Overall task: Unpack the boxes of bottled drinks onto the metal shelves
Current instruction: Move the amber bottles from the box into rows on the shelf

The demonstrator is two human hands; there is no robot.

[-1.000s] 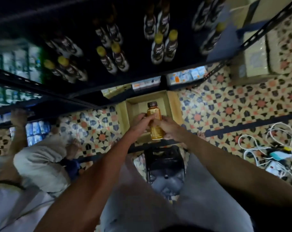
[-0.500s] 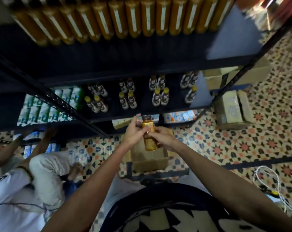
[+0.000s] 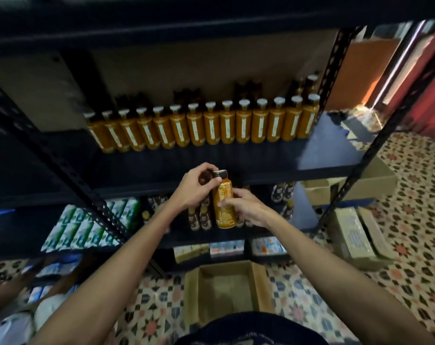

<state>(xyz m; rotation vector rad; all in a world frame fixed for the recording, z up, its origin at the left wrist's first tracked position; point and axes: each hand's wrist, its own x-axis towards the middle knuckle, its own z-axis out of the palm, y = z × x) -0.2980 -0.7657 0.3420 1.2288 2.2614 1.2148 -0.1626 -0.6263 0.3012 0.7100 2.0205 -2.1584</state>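
Shop stockroom. Black metal shelves [image 3: 323,148] are carrying one long row of identical orange bottles [image 3: 211,125]; cartons [image 3: 87,227] are filling the lower tiers in stacks; cardboard boxes [image 3: 353,235], some open, are sitting on the patterned tile floor [image 3: 415,195].

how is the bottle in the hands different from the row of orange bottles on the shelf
The held bottle is off the shelf, gripped by the left hand at its cap and the right hand round its body; the row of bottles stands on the shelf. The held bottle is alone; the row stands packed side by side. Both are orange bottles.
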